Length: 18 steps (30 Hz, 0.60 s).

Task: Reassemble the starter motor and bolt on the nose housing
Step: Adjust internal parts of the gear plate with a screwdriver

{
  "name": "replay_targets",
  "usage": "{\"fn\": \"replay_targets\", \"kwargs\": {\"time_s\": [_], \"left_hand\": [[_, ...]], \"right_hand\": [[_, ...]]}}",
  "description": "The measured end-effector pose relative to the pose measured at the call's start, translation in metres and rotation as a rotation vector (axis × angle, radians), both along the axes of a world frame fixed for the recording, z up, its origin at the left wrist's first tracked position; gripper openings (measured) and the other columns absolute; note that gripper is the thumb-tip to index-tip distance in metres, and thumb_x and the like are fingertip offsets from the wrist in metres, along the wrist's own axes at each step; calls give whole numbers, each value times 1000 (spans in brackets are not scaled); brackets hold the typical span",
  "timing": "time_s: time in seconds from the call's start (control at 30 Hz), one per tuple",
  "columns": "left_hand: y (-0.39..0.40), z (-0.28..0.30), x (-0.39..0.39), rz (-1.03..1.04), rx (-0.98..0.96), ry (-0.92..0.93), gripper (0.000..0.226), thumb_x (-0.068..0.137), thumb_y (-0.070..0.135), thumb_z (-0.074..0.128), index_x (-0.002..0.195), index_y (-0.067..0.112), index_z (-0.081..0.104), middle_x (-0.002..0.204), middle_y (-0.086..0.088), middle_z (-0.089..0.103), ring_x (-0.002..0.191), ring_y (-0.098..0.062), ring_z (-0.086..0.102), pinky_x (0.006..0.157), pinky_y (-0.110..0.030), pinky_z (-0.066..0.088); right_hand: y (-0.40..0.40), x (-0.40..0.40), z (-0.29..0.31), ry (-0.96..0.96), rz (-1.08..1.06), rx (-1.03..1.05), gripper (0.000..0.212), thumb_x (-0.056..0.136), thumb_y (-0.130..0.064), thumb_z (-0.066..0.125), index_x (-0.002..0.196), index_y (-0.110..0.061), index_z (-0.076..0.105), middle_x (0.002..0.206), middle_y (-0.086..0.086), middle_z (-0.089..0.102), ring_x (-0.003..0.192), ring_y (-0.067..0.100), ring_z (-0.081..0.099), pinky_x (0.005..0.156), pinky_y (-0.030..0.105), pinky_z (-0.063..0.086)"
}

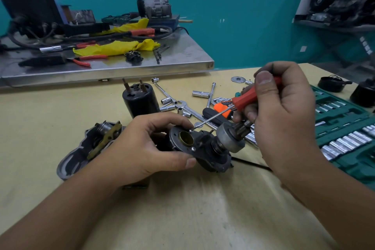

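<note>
**Screwdriver tip set on end plate of held starter assembly**

A red-handled screwdriver point(246, 100) is pinched in the right hand point(284, 113), grip curled round the handle, thumb laid along it. The thin shaft is angled down and left, its tip placed on a small screw beside the brass bushing point(186, 138) of the end plate. The starter assembly point(205, 148) is gripped by the left hand point(142, 148), fingers wrapped over the far rim, thumb pressed on the near edge; it is held just above the worktop point(182, 209). The pinion gear end point(230, 138) is pointed right, against the right hand's fingers. The nose housing point(89, 144) is seen lying on the worktop left of the left hand. A black cylindrical motor body point(140, 99) is stood upright behind. Loose sockets and wrenches point(182, 105) are scattered beyond; a green socket set case point(345, 132) is laid at right.
</note>
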<state>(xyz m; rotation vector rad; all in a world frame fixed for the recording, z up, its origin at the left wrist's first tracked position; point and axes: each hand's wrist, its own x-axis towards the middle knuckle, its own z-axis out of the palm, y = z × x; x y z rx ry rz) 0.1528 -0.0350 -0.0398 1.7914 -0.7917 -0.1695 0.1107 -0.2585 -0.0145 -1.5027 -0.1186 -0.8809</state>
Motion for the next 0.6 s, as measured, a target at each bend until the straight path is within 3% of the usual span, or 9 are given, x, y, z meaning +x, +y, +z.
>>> {"fn": "replay_targets", "kwargs": {"time_s": [0.1, 0.27, 0.47, 0.6], "left_hand": [[0, 1, 0, 2, -4, 2, 49, 65, 34, 94, 110, 32, 75, 109, -3, 76, 99, -22, 75, 83, -24, 59], [-1, 0, 1, 7, 1, -6, 48, 65, 35, 94, 109, 33, 75, 108, -2, 76, 98, -21, 75, 83, -24, 59], [-1, -1, 1, 6, 1, -47, 48, 66, 36, 94, 109, 33, 74, 107, -2, 75, 98, -22, 75, 86, -29, 61], [-2, -2, 0, 22, 3, -96, 47, 67, 35, 93, 109, 32, 73, 104, -1, 75, 94, -21, 74, 81, -24, 58]], "right_hand": [[-1, 1, 1, 5, 21, 2, 18, 108, -12, 47, 93, -20, 52, 75, 26, 48, 45, 4, 48, 48, 30, 51], [-3, 0, 3, 21, 36, -9, 19, 107, -13, 48, 92, -22, 53, 62, 2, 56, 43, 9, 44, 48, 32, 52], [-2, -2, 5, 44, -17, -56, 20, 108, -16, 50, 90, -26, 53, 59, -6, 61, 37, 9, 48, 45, 46, 54], [-1, -2, 6, 27, -48, -79, 17, 104, -19, 58, 90, -27, 55, 60, -7, 63, 35, 11, 50, 41, 52, 54]]}}
